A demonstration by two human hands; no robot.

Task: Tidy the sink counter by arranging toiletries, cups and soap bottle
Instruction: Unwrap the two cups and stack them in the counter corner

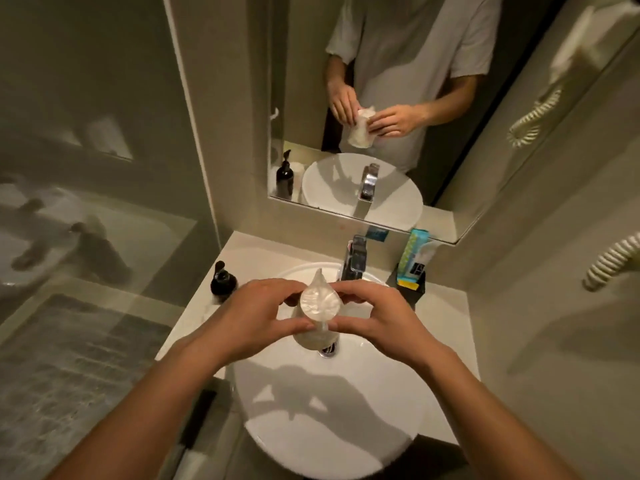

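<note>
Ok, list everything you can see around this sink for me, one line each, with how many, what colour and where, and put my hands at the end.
sink basin: one, white, round, on the counter, below the hands
drain: one, metal, in the basin
faucet: one, chrome, behind the basin
counter: one, pale, under the basin
soap bottle: one, black pump, on the counter left of the basin
holder: one, black, on the counter right of the faucet
toiletry packets: a few, teal and white, standing in the holder
mirror: one, on the wall above the faucet
coiled cord: one, cream, right wall
wrapped cup: one, clear plastic wrap, held over the basin
left hand: gripping the cup
right hand: gripping the cup
</note>
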